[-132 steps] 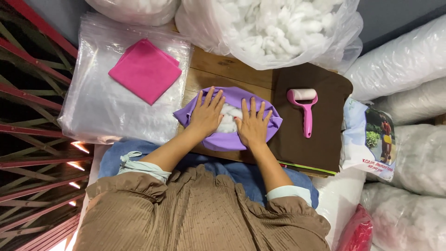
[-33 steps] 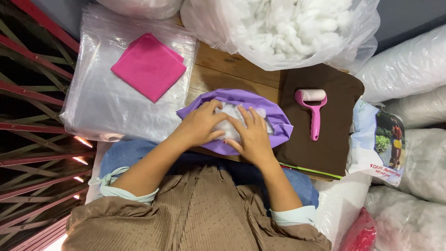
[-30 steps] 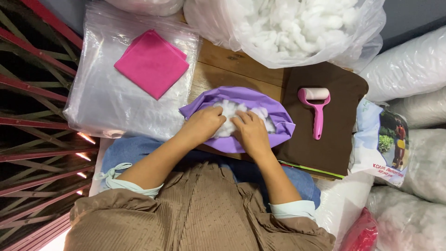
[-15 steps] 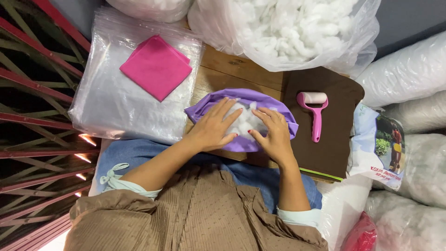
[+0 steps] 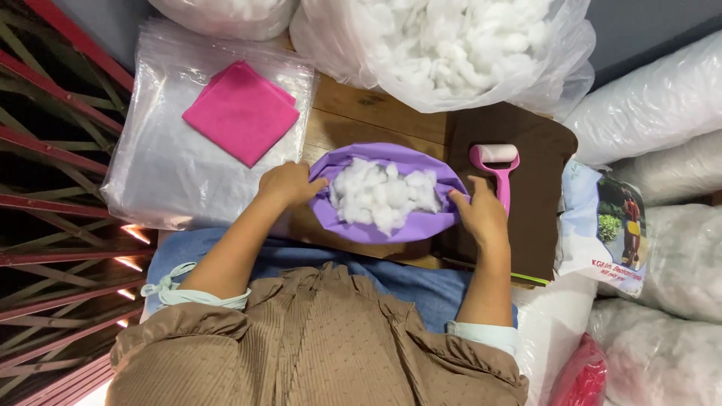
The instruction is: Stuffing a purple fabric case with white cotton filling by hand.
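On the wooden counter [image 5: 353, 113], in the middle of the view, lies one purple fabric cover [image 5: 387, 225], opened like a shallow bowl with one heap of white fluffy stuffing [image 5: 383, 194] inside it. The left hand [image 5: 286, 184] grips the cover's left edge, fingers [image 5: 314, 185] curled and pinching the purple cloth. The right hand [image 5: 481, 214] holds the right edge, fingers [image 5: 459, 198] pressed together on the rim.

Just right of the cover, one pink lint roller with a white head [image 5: 496, 169] lies on one dark brown board [image 5: 541, 188], close to the right hand. To the far left, one folded pink cloth [image 5: 241, 113] rests on one stack of clear plastic bags [image 5: 173, 173]. At the far side, one large clear bag of white stuffing [image 5: 451, 45] sits open, touching the brown board's far edge. On the right lies one printed packet [image 5: 605, 222], among several bulky clear-wrapped white bundles [image 5: 662, 105].
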